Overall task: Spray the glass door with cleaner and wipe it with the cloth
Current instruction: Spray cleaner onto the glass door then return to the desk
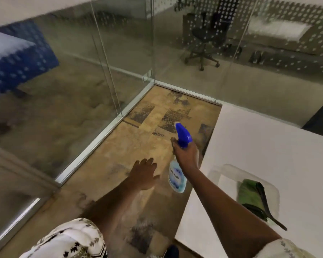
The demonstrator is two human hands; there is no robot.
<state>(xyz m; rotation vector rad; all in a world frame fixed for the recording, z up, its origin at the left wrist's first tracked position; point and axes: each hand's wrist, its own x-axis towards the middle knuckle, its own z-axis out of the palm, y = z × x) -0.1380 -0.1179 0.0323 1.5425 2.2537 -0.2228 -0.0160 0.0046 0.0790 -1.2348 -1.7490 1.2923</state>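
My right hand grips the neck of a clear spray bottle with a blue trigger head, held over the carpet with the nozzle pointing away from me toward the glass corner. My left hand hovers flat and empty beside the bottle, fingers spread. The glass door stands to the left, in a metal floor track. A green cloth lies folded in a clear plastic tray on the white table at my right.
The white table fills the right side. Glass walls meet at a corner ahead, with an office chair behind them. A blue-fronted desk sits beyond the left glass. Patterned carpet lies below.
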